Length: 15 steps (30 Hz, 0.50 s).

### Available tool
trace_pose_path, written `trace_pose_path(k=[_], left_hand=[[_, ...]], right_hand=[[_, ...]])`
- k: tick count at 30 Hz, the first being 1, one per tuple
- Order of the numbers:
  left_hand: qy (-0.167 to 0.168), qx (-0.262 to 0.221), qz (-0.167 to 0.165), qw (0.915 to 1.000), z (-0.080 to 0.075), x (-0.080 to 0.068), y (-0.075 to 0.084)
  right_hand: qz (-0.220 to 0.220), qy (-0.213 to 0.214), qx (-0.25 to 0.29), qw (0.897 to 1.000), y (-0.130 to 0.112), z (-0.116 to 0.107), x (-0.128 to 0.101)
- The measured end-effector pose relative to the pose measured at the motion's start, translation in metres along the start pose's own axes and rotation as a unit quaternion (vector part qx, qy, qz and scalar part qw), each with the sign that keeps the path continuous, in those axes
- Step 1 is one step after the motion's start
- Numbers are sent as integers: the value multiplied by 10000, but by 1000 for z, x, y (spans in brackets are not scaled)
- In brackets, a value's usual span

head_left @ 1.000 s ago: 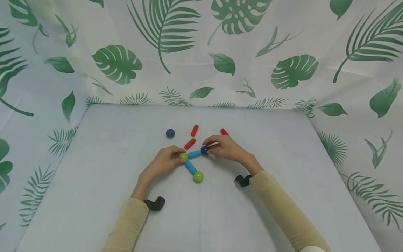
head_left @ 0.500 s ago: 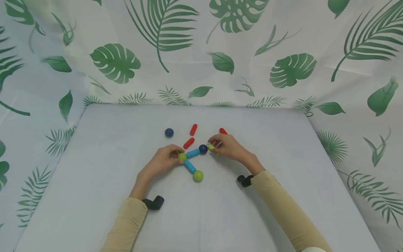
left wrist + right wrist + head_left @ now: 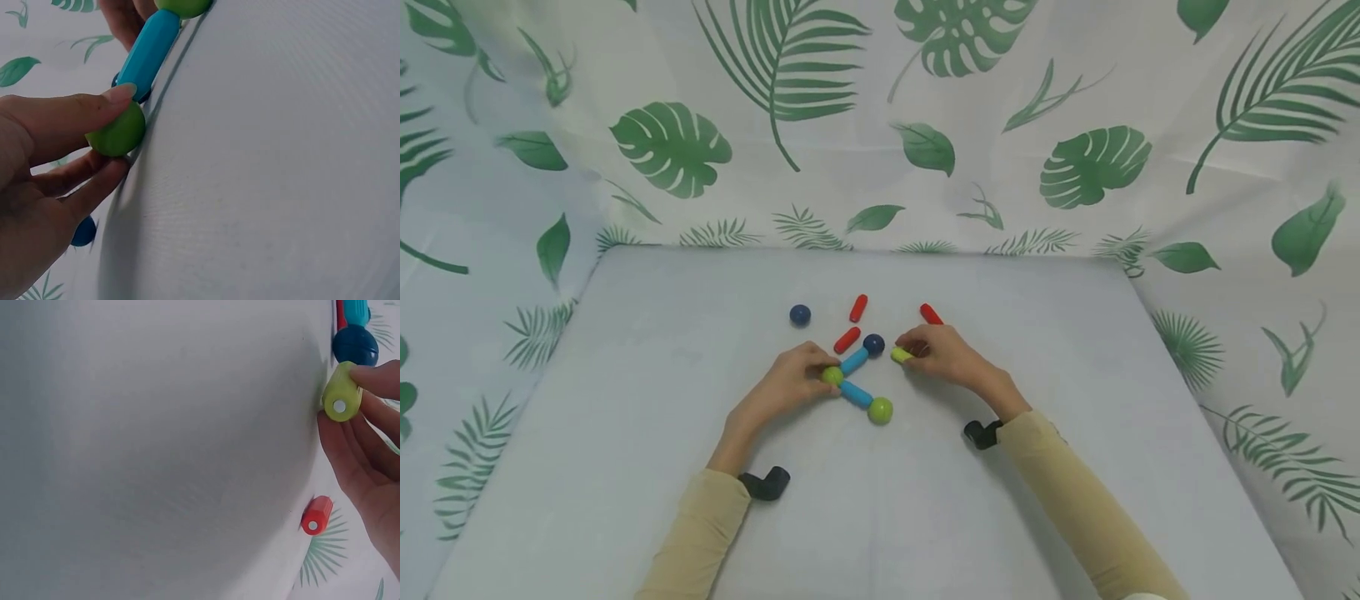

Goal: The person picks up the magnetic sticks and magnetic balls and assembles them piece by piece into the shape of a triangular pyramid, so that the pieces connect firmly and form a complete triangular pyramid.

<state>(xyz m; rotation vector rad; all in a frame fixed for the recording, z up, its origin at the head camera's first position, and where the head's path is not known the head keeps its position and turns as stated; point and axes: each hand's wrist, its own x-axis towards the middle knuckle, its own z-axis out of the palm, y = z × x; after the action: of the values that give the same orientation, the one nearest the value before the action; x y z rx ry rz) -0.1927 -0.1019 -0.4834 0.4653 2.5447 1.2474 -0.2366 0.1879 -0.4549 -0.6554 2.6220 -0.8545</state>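
Note:
My left hand [image 3: 786,383] pinches a green ball [image 3: 119,134] between thumb and fingers. Two light-blue rods spread from that ball in a V: the upper rod [image 3: 853,361] ends in a dark blue ball [image 3: 873,345], the lower rod [image 3: 856,394] in a second green ball [image 3: 881,410]. Thumb and fingertips of my right hand [image 3: 951,354] pinch a short yellow-green rod [image 3: 342,394]; a round silvery disc shows on its end. In the head view this rod points at the dark blue ball across a small gap.
Beyond the hands lie two red rods, one farther [image 3: 859,308] and one nearer [image 3: 847,340], and a loose dark blue ball [image 3: 800,315]. A third red rod [image 3: 931,314] lies just past the right hand. Leaf-patterned cloth [image 3: 850,183] rises behind the white table [image 3: 880,517].
The right fingers have come away from the dark blue ball, revealing the yellow-green rod. Lately the dark blue ball has swung up and left, and the lower green ball slightly right.

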Motion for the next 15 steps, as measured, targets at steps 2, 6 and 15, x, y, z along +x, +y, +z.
trace_pose_path(k=[2,6,15], left_hand=[[39,-27,2,10000,1,0,0],[60,-28,-36,10000,5,2,-1],[200,104,-40,9997,11,2,8]], right_hand=[[-44,37,88,9999,-1,0,0],[-82,23,232,9997,-3,2,1],[159,93,265,9995,-6,6,3]])
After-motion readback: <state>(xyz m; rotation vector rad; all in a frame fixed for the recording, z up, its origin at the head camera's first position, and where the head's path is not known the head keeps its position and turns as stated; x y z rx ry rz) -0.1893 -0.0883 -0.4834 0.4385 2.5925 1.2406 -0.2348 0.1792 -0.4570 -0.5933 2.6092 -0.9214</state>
